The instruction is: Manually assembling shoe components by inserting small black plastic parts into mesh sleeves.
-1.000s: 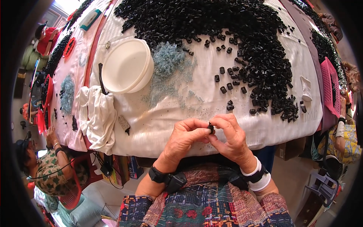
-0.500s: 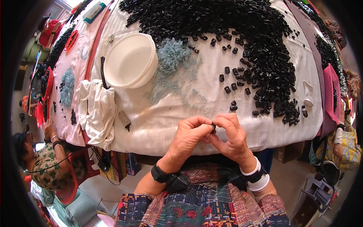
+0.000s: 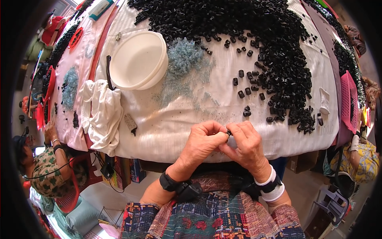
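Observation:
Above the near edge of the cloth-covered table, my left hand (image 3: 202, 140) and my right hand (image 3: 245, 144) meet fingertip to fingertip. Both pinch a small black plastic part (image 3: 229, 132), mostly covered by the fingers. Beyond them, several short black cylindrical pieces (image 3: 247, 91) lie loose on the white cloth. They border a large heap of black plastic parts (image 3: 223, 20) that curves along the back and down the right. A pile of small clear bluish springs (image 3: 184, 57) spreads out left of the middle.
A white plastic bowl (image 3: 139, 59) stands at the left, with a crumpled white cloth (image 3: 102, 115) near it. A pink basket (image 3: 349, 101) is at the right edge. One person in camouflage (image 3: 59, 171) works at the left, another in yellow pattern (image 3: 364, 159) at the right.
The pinched fingertips have shifted slightly right, and less of the black part shows. My right hand's fingers have closed in nearer the left thumb. The view has moved a little.

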`<control>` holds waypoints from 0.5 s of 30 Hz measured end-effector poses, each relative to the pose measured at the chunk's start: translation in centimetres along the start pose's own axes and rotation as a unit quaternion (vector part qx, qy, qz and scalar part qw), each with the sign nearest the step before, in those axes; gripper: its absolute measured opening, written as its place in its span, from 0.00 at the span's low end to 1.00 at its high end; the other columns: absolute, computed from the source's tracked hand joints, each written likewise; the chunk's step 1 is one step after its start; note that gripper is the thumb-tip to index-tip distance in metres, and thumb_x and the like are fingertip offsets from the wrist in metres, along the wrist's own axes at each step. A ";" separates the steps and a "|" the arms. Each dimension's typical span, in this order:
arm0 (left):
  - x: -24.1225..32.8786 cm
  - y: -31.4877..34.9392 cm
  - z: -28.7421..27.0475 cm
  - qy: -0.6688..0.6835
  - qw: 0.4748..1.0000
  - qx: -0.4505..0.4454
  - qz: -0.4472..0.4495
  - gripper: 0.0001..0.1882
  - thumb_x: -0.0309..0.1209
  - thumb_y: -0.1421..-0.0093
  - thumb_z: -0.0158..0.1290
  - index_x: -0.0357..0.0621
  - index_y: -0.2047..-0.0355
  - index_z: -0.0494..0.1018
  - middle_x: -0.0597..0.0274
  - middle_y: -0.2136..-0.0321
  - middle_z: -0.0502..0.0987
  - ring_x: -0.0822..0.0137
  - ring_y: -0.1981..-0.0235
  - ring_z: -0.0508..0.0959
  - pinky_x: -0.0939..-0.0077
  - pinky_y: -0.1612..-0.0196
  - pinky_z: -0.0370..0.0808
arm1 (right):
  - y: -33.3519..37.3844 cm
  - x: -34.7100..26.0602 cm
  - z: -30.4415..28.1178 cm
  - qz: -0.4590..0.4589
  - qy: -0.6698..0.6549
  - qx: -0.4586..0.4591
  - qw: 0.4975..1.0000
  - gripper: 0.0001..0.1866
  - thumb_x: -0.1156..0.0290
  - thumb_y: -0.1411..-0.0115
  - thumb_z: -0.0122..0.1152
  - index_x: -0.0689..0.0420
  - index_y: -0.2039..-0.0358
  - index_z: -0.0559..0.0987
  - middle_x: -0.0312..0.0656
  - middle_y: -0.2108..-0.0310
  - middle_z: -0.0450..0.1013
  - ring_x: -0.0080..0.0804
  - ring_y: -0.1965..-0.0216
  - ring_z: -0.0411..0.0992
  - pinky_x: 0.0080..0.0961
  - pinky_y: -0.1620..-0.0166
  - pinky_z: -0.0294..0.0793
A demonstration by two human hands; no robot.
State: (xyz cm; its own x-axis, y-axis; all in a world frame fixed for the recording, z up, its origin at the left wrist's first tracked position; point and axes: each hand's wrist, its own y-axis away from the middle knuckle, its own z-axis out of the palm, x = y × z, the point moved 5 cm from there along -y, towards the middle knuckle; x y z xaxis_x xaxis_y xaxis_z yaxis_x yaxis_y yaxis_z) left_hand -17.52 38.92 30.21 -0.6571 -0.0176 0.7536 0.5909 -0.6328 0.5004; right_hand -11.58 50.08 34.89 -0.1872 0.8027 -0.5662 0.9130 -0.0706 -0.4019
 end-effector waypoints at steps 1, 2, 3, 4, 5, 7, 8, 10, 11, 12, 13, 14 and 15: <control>0.0 0.0 0.0 -0.026 1.000 -0.004 -0.011 0.05 0.26 0.47 0.55 0.38 0.72 0.74 0.68 0.78 0.75 0.80 0.78 0.72 0.87 0.75 0.68 | 0.0 0.0 0.0 -0.004 0.008 -0.007 1.000 0.22 0.70 0.64 0.69 0.64 0.67 0.74 0.45 0.75 0.69 0.42 0.73 0.69 0.32 0.69 0.70; -0.1 0.0 0.0 -0.052 0.998 -0.008 -0.021 0.05 0.27 0.48 0.56 0.38 0.72 0.74 0.69 0.79 0.74 0.81 0.79 0.71 0.87 0.77 0.67 | 0.0 0.1 -0.1 -0.004 0.008 -0.007 1.000 0.22 0.70 0.64 0.69 0.64 0.67 0.74 0.45 0.75 0.69 0.42 0.73 0.69 0.32 0.69 0.70; -0.1 0.0 0.0 -0.052 0.998 -0.009 -0.022 0.05 0.27 0.48 0.56 0.38 0.72 0.74 0.69 0.79 0.74 0.81 0.79 0.71 0.87 0.77 0.67 | 0.0 0.1 -0.1 -0.008 0.012 -0.012 1.000 0.20 0.69 0.64 0.69 0.64 0.69 0.74 0.45 0.77 0.69 0.41 0.74 0.69 0.32 0.71 0.70; -0.1 0.0 0.0 -0.067 0.997 -0.011 -0.022 0.06 0.28 0.48 0.56 0.39 0.72 0.74 0.69 0.80 0.74 0.81 0.80 0.70 0.88 0.78 0.67 | 0.0 0.1 -0.1 -0.013 0.016 -0.016 1.000 0.19 0.69 0.64 0.69 0.63 0.71 0.74 0.44 0.78 0.68 0.41 0.75 0.69 0.32 0.72 0.70; -0.1 0.0 0.0 -0.083 0.996 -0.013 -0.022 0.06 0.29 0.48 0.56 0.39 0.72 0.74 0.69 0.80 0.74 0.82 0.80 0.70 0.88 0.79 0.66 | 0.0 0.1 -0.1 -0.012 0.016 -0.016 1.000 0.19 0.69 0.64 0.69 0.63 0.71 0.74 0.44 0.78 0.68 0.41 0.75 0.69 0.32 0.72 0.70; -0.2 -0.1 0.1 -0.089 0.996 -0.016 -0.021 0.06 0.29 0.47 0.56 0.39 0.71 0.74 0.69 0.80 0.74 0.82 0.80 0.70 0.88 0.78 0.66 | 0.2 0.4 0.0 -0.008 0.017 -0.010 1.000 0.17 0.70 0.64 0.69 0.62 0.74 0.73 0.42 0.81 0.67 0.39 0.78 0.68 0.31 0.75 0.69; -0.2 -0.1 0.1 -0.094 0.995 -0.017 -0.018 0.06 0.30 0.46 0.56 0.39 0.71 0.74 0.69 0.80 0.74 0.82 0.80 0.71 0.88 0.78 0.67 | 0.3 0.7 0.1 -0.006 0.017 -0.010 1.000 0.17 0.70 0.64 0.69 0.62 0.74 0.73 0.42 0.81 0.67 0.39 0.78 0.68 0.31 0.75 0.69; 0.0 0.3 -0.1 -0.088 0.996 -0.011 -0.024 0.06 0.29 0.46 0.56 0.39 0.70 0.74 0.68 0.78 0.75 0.80 0.78 0.72 0.86 0.76 0.69 | 0.4 0.9 0.3 -0.008 0.016 -0.001 1.000 0.16 0.70 0.64 0.68 0.61 0.75 0.73 0.42 0.83 0.66 0.38 0.80 0.67 0.31 0.77 0.68; 0.0 0.4 -0.2 -0.081 0.996 -0.004 -0.030 0.06 0.28 0.45 0.56 0.39 0.69 0.75 0.67 0.76 0.76 0.79 0.76 0.73 0.85 0.73 0.72 | 0.5 1.0 0.4 -0.007 0.015 0.000 1.000 0.16 0.70 0.64 0.68 0.61 0.75 0.73 0.42 0.83 0.66 0.38 0.80 0.67 0.31 0.77 0.68; -0.1 0.5 -0.2 -0.081 0.996 -0.005 -0.031 0.06 0.28 0.45 0.56 0.39 0.69 0.75 0.67 0.76 0.76 0.79 0.76 0.73 0.85 0.73 0.72 | 0.5 1.0 0.5 -0.013 0.013 0.002 1.000 0.16 0.69 0.63 0.69 0.61 0.75 0.73 0.42 0.83 0.65 0.38 0.80 0.67 0.31 0.77 0.68; -0.1 0.5 -0.2 -0.073 0.997 -0.004 -0.017 0.06 0.29 0.44 0.56 0.39 0.69 0.75 0.68 0.77 0.75 0.80 0.77 0.73 0.86 0.74 0.70 | 0.5 1.0 0.5 -0.019 0.010 0.003 1.000 0.17 0.69 0.63 0.69 0.61 0.74 0.73 0.41 0.83 0.65 0.38 0.80 0.66 0.31 0.77 0.67; -0.1 0.5 -0.3 -0.064 0.998 -0.003 -0.003 0.07 0.30 0.44 0.56 0.39 0.70 0.75 0.68 0.79 0.75 0.81 0.78 0.72 0.87 0.76 0.69 | 0.6 1.1 0.5 -0.018 0.011 0.003 1.000 0.17 0.69 0.63 0.69 0.61 0.74 0.73 0.41 0.83 0.65 0.38 0.80 0.66 0.31 0.77 0.67; -0.1 0.5 -0.4 -0.065 0.998 -0.003 -0.004 0.07 0.30 0.44 0.56 0.39 0.70 0.75 0.68 0.79 0.75 0.81 0.78 0.72 0.87 0.76 0.69 | 0.6 1.1 0.5 -0.025 0.010 -0.001 1.000 0.17 0.68 0.63 0.69 0.61 0.74 0.73 0.41 0.83 0.64 0.38 0.80 0.66 0.30 0.78 0.67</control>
State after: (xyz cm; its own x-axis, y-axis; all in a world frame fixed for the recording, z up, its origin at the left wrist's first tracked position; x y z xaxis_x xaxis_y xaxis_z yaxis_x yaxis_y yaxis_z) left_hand -17.34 38.31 30.21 -0.5959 0.0873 0.7983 0.5821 -0.6379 0.5042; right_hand -11.40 50.60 33.61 -0.2258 0.8171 -0.5305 0.9035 -0.0280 -0.4278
